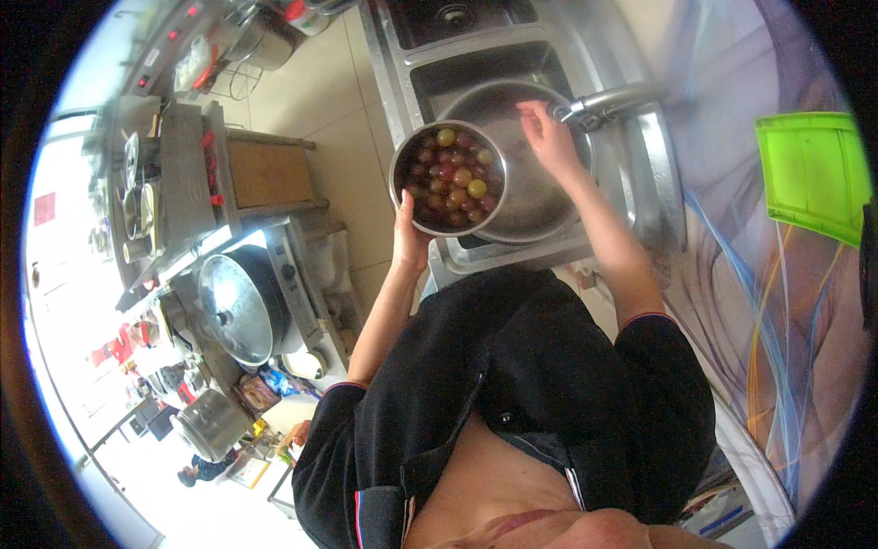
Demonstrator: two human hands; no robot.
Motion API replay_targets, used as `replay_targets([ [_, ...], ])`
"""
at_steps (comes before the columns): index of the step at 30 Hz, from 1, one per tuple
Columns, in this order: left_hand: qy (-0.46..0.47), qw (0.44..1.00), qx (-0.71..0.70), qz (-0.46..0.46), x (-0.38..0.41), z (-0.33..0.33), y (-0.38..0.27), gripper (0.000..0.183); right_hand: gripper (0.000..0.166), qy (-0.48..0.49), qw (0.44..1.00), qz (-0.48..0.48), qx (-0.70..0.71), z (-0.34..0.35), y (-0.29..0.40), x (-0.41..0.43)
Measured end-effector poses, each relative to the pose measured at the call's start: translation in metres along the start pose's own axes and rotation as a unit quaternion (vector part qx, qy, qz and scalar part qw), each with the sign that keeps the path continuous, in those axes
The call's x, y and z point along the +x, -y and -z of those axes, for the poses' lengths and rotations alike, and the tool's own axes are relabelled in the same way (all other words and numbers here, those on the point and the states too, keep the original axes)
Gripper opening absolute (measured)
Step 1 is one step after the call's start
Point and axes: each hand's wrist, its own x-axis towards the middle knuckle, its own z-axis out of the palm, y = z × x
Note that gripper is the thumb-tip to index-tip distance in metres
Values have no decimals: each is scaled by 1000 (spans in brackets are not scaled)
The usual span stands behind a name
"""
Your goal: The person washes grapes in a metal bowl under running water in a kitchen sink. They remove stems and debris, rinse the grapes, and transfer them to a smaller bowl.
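My left hand (411, 243) grips the near left rim of a round steel bowl (396, 171). Inside the bowl lie many round grapes (456, 182), mostly dark red with a few yellow-green ones. A larger, wide metal basin (528, 199) sits in the sink compartment, partly covered by the bowl. Over that basin, my right hand (547, 141) is held with its fingers extended and nothing visible in it. Its fingertips are close to the spout of the steel faucet (614, 101); whether they touch is unclear.
Another sink compartment (456, 17) adjoins at the far side. A bright green plastic bin (813, 175) stands on the right by the patterned wall surface (741, 206). To the left, a large pan with a glass lid (236, 309) sits on a stove. Farther off is a person (206, 470).
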Motion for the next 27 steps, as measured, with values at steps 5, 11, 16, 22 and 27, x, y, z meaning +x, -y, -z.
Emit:
replay_targets([
  [5, -26, 1000, 14, -7, 0, 10, 0, 70, 22, 180, 883, 94, -424, -49, -57, 0],
  [11, -43, 998, 29, -26, -7, 16, -1, 68, 26, 224, 790, 214, -530, -49, -107, 4],
  [16, -49, 998, 40, -18, -12, 15, -4, 69, 28, 291, 714, 171, -613, -18, -114, 8],
  [22, -58, 998, 28, -15, -8, 18, 0, 69, 34, 315, 720, 84, -612, -15, -99, -43],
  [27, -54, 998, 19, -19, -3, 17, -1, 67, 36, 403, 717, 5, -569, -21, -88, -68],
])
